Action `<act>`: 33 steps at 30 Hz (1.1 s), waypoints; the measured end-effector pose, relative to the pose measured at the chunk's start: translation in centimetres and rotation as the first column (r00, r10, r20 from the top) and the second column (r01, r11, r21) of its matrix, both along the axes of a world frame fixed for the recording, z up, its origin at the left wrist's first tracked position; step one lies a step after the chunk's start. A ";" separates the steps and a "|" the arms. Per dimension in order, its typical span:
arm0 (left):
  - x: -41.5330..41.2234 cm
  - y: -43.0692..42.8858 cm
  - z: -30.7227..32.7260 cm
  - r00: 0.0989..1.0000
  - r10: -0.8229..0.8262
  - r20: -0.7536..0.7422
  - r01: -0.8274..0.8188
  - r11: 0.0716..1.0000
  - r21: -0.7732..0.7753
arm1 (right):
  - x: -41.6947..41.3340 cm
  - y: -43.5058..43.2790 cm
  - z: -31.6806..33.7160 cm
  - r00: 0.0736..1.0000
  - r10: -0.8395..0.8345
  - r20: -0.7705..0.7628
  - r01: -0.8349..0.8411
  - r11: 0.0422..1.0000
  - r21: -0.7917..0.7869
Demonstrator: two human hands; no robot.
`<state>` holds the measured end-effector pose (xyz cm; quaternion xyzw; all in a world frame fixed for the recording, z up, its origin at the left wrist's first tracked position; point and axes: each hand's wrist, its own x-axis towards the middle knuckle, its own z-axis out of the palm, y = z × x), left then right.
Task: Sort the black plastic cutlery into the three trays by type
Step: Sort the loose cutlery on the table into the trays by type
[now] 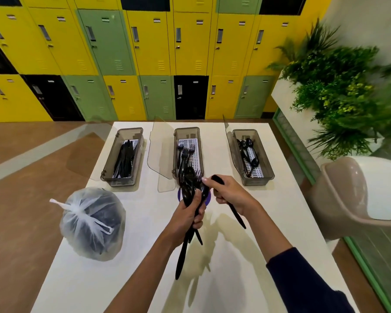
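Three smoky clear trays stand in a row at the far end of the white table. The left tray [107, 161] holds black knives, the middle tray [186, 132] holds forks, the right tray [266, 168] holds spoons. My left hand [186, 219] grips a bundle of mixed black cutlery [190, 184] upright, just in front of the middle tray. My right hand [229, 193] is closed around a single black spoon [237, 216], its handle pointing down toward me, its thumb touching the bundle.
A tied translucent bag [92, 223] with more dark cutlery sits on the table's left side. Open tray lids [159, 154] lean left of each tray. A beige chair [357, 193] stands right of the table [122, 279]; lockers line the far wall.
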<state>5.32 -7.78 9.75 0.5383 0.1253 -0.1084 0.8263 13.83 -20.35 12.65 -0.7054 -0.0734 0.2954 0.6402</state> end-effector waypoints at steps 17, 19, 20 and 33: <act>1.4 -2.1 -0.3 0.999 -0.040 -0.023 0.043 0.988 0.145 | 3.6 -2.2 3.8 0.912 -0.380 0.156 0.375 0.925 0.065; 1.7 -2.4 -0.3 0.999 -0.026 -0.028 0.031 0.985 0.170 | 2.5 -2.2 4.2 0.974 -0.170 0.148 0.181 0.981 -0.070; 1.8 -2.5 -0.3 0.999 -0.013 -0.031 0.018 0.983 0.180 | 1.7 -2.0 4.2 0.986 -0.048 0.162 0.076 0.982 -0.173; 4.1 -2.7 0.1 0.997 -0.079 0.015 0.073 0.970 0.233 | 4.4 -0.6 3.0 0.827 0.052 0.560 0.180 0.919 -0.351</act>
